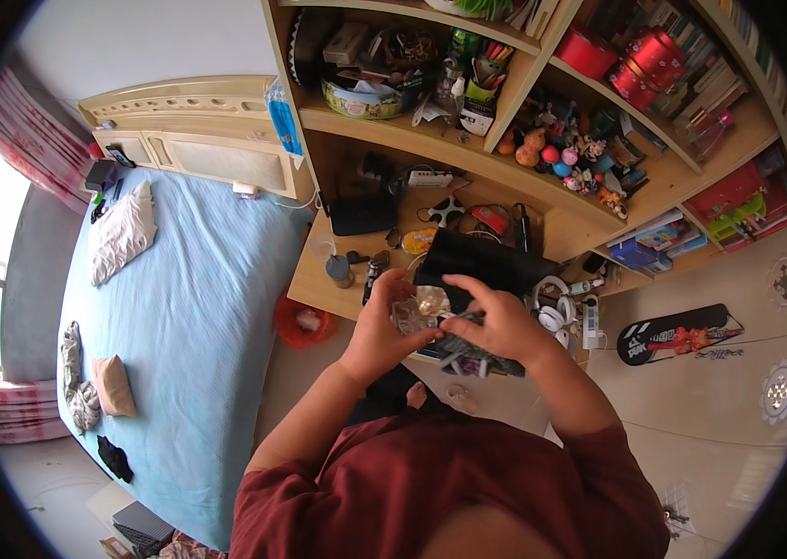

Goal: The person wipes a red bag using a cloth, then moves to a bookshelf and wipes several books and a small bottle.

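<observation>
In front of my chest, above the desk's front edge, both hands are raised close together. My left hand (381, 328) curls around a small clear container (407, 316), plastic or glass. Against it sits a shiny pale gold round piece (433, 300), perhaps a lid; its exact kind is hard to tell. My right hand (509, 321) grips a dark grey fabric item (481, 346) with a pale cord or strap, and its fingertips reach toward the gold piece. Fingers partly hide all of these.
A black laptop or monitor (481, 262) stands on the wooden desk (320, 276) behind my hands. White headphones (553, 304) lie to its right, a grey-lidded cup (339, 271) to its left. A red-bagged bin (289, 328) is beside the blue-covered bed (205, 293). Shelves (393, 129) rise above.
</observation>
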{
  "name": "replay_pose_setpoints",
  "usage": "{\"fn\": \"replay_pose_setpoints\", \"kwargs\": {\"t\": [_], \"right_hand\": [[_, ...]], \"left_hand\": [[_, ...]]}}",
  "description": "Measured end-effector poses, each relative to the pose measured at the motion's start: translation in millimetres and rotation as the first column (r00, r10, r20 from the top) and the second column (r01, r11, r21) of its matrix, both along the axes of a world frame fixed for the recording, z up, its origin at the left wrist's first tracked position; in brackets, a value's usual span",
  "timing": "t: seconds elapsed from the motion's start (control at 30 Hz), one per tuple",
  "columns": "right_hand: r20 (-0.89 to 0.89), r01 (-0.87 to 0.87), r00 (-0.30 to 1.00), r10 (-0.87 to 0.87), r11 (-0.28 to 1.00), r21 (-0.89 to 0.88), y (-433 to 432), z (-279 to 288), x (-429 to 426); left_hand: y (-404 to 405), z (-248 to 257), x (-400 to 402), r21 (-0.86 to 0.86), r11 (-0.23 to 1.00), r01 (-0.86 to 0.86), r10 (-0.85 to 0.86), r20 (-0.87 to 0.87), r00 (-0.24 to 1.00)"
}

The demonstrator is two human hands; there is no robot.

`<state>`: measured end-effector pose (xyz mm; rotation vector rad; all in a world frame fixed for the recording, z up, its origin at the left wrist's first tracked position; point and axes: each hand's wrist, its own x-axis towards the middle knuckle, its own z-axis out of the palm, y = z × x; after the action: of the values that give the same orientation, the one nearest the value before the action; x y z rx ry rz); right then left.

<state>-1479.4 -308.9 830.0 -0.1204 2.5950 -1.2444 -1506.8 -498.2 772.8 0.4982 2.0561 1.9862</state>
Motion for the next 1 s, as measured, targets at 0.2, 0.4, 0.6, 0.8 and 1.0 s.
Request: {"fn": "replay_pose_setpoints", "kwargs": {"t": [0.2, 0.4, 0.6, 0.8, 1.0], "right_hand": [[-0.128, -0.107, 0.987, 0.097, 0.992, -0.074, -26.8, 5.9, -2.1], [-0.07, -0.147, 0.989, 0.134, 0.953, -0.264, -40.4, 16.5, 0.1], [-0.349, -0.362, 0.867, 0.355, 0.931, 0.047, -57.7, 28.5, 2.0], [-0.361, -0.414, 0.815, 0.453, 0.891, 0.186, -62.5, 35.8, 4.9], [-0.06, -0.222, 0.975, 0.215, 0.909, -0.352, -53.9, 28.2, 3.5]], "left_hand": [[-22.1, 8.1, 9.7, -0.123, 0.99, -0.066, 0.035, -0.236, 0.971], [-47.4, -3.9, 27.0, 0.305, 0.95, 0.071, -0.134, 0.192, 0.972], [-55.6, 1.8, 31.2, 0.64, 0.753, -0.154, -0.44, 0.663, 0.606], [-66.6, -6.8, 34.7, 0.799, 0.601, -0.024, -0.684, 0.53, 0.502], [-68.6, 8.3, 37.5, 0.791, 0.596, 0.139, -0.561, 0.287, 0.776]]}}
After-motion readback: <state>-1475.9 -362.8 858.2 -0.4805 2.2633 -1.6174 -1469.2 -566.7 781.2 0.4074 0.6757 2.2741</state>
